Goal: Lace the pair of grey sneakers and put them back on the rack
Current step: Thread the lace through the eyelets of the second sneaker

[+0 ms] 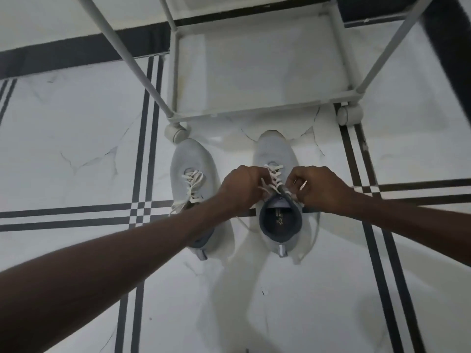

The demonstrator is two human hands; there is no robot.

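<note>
At centre frame we work the right-hand grey sneaker (pixel 276 200), our left hand (pixel 240 189) and right hand (pixel 322 188) each pinching a white lace (pixel 274 174) end. We should pull both ends evenly before tying; the other sneaker (pixel 193 179) sits just left, laced loosely, below the rack (pixel 254 115).

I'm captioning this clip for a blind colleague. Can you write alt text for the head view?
Both hands, left hand and right hand, pull white laces on the right grey sneaker on a white tiled floor. The left grey sneaker sits beside it, before a wheeled rack.
</note>
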